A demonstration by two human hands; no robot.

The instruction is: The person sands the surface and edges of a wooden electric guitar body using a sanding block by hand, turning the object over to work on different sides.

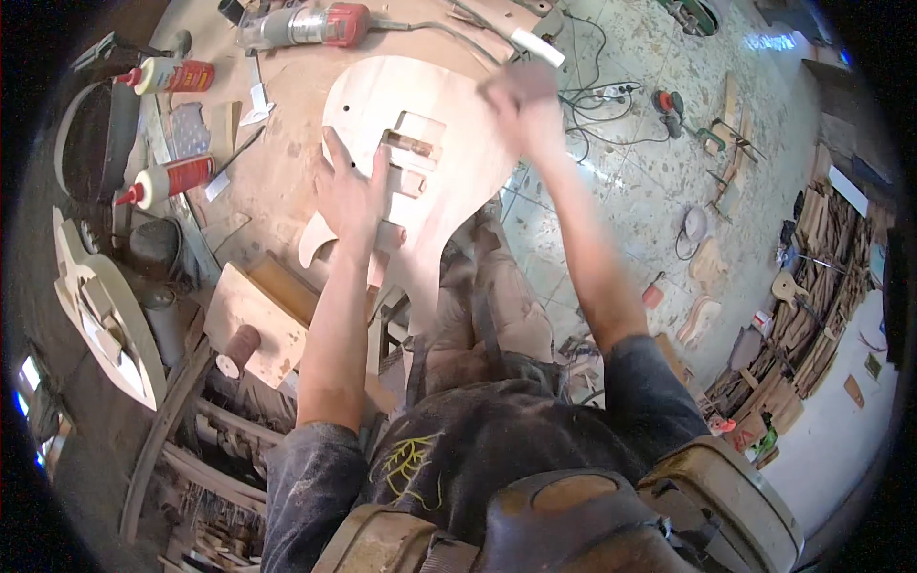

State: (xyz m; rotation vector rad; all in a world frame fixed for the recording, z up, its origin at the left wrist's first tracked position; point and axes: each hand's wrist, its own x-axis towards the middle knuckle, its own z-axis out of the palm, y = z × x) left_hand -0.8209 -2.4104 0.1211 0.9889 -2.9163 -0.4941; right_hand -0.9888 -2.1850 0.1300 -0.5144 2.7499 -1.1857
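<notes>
Closest to my lens, along the near edge, dark and tan shapes (573, 525) crowd in, cut off and hard to make out. Beyond them two arms in dark short sleeves (315, 477) reach away from me, hands well apart. I have the left forearm (334, 325) running almost straight out, its left hand (351, 189) laid on the pale guitar body (463, 158), thumb and fingers spread, just left of the cut pockets (409, 181). The right forearm (597, 253) slants in from the right, elbow wide; its right hand (525, 110) is at the body's far right edge, smeared by blur, so I cannot tell whether it grips anything.

The guitar body lies ahead of me near the middle, on the right side of the wooden table (287, 81), its near part reaching over the person's legs (506, 296). Off its right edge I get room above the tiled floor (635, 167), where a power strip (609, 93) sits among cables. My left side is tighter: a wooden board (263, 306) with a cylinder (239, 350) is near the left forearm, with a red-capped bottle (167, 181) farther out and a second bottle (167, 76) beyond. A power tool (306, 27) lies just past the body.

The left hand hides some of the body's left side; I cannot see its underside.
</notes>
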